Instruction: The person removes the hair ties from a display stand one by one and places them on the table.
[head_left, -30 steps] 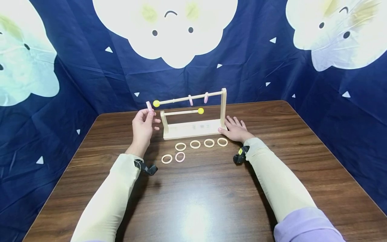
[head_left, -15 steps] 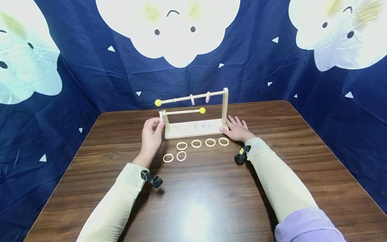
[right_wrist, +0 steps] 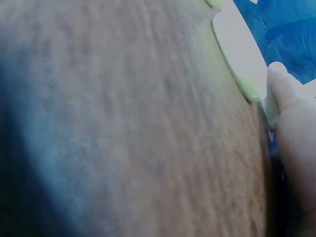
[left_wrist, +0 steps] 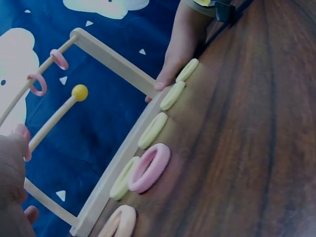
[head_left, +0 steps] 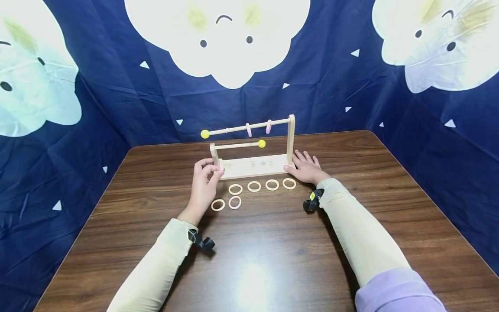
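A wooden stand point(head_left: 290, 143) holds two horizontal rods, each tipped with a yellow ball. Two pink rings point(head_left: 249, 129) hang on the upper rod point(head_left: 230, 129); the lower rod point(head_left: 238, 146) carries none in the head view. My left hand point(head_left: 204, 180) is at the stand's left post, pinching a pink ring point(head_left: 221, 166) mostly hidden by the fingers. In the left wrist view its fingertips are close by the lower rod point(left_wrist: 52, 123). My right hand point(head_left: 308, 170) rests at the base's right end, fingers spread, thumb point(right_wrist: 284, 86) on the base point(head_left: 253, 167).
Several pale rings point(head_left: 254, 186) lie in a row before the base. Nearer me lie one more pale ring point(head_left: 218, 205) and a pink ring point(head_left: 235, 203). The brown table point(head_left: 273, 242) meets a blue cloud-patterned cloth point(head_left: 156, 108) behind.
My left hand has brought its pink ring from beside the upper rod's yellow ball down and right, to the left post. My right hand stays on the base.
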The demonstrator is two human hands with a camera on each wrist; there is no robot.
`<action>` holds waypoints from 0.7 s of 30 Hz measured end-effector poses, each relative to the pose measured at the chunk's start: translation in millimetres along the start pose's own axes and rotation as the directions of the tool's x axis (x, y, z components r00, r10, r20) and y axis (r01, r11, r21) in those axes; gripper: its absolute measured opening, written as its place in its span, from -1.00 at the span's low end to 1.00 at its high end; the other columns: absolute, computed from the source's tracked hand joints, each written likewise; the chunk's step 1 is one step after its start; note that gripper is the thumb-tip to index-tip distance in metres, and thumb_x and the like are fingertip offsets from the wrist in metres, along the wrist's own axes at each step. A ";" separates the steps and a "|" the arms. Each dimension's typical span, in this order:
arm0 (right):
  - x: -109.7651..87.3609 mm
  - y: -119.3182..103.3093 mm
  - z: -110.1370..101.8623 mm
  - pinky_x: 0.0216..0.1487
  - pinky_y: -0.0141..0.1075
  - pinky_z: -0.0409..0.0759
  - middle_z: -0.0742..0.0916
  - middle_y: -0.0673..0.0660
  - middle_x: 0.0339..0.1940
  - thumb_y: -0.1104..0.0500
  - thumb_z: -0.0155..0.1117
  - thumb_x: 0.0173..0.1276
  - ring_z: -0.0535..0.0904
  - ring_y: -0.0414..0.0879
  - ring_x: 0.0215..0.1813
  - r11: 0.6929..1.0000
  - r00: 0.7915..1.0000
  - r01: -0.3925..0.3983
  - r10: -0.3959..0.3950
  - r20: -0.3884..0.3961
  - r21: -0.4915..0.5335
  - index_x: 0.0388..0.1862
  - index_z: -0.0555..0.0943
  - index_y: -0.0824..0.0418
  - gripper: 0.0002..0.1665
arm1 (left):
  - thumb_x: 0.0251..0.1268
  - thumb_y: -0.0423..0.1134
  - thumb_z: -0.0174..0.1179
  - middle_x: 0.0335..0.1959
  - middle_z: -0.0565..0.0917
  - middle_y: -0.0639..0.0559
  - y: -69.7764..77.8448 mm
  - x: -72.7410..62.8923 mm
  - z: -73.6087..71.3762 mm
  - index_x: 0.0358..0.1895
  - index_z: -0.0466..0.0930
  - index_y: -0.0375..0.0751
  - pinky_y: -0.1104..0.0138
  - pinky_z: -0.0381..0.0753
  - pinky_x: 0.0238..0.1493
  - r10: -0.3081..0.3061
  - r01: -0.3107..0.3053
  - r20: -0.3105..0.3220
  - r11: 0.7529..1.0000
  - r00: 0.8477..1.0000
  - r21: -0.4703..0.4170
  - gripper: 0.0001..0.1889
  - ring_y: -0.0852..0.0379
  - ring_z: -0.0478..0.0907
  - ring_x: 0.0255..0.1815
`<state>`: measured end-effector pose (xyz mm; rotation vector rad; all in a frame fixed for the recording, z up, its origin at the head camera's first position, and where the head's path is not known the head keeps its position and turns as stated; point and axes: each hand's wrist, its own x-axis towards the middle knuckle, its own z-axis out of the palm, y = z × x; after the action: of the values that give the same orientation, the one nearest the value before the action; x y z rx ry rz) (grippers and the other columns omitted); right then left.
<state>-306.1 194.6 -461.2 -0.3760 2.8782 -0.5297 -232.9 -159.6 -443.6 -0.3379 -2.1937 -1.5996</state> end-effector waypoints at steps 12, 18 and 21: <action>1.3 2.5 2.0 0.53 0.25 -0.37 -0.04 0.22 0.69 -0.43 -0.28 0.55 -0.31 0.26 0.66 1.000 1.000 0.003 -0.003 0.002 -0.013 0.68 -0.05 0.14 -0.03 | 0.22 -0.30 0.41 0.32 0.43 -0.24 0.1 -14.1 10.7 -0.31 0.74 -0.22 -0.11 0.23 0.36 0.200 -0.250 0.196 0.926 0.960 0.282 -0.93 -0.29 0.26 0.36; 6.1 6.2 4.8 0.53 0.24 -0.42 -0.06 0.22 0.70 -0.45 -0.28 0.52 -0.35 0.25 0.66 1.000 1.000 0.005 -0.005 0.006 0.020 0.68 -0.04 0.12 -0.01 | 0.16 -0.23 0.45 0.34 0.43 -0.19 2.3 -20.9 18.6 -0.34 0.76 -0.08 -0.18 0.23 0.37 0.285 -0.398 0.311 0.820 0.907 0.411 -0.93 -0.32 0.25 0.39; 8.7 9.4 6.2 0.53 0.23 -0.43 -0.08 0.19 0.70 -0.48 -0.30 0.51 -0.38 0.22 0.66 1.000 1.000 0.003 -0.003 0.009 0.018 0.69 -0.07 0.10 0.01 | 0.14 -0.17 0.46 0.37 0.42 -0.18 3.8 -23.8 22.1 -0.35 0.76 -0.01 -0.20 0.23 0.36 0.318 -0.461 0.359 0.767 0.877 0.447 -0.93 -0.30 0.25 0.40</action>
<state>-314.9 198.7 -471.6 -0.3790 2.8628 -0.5524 -214.0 -136.5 -457.0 -0.8179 -2.4317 -0.7208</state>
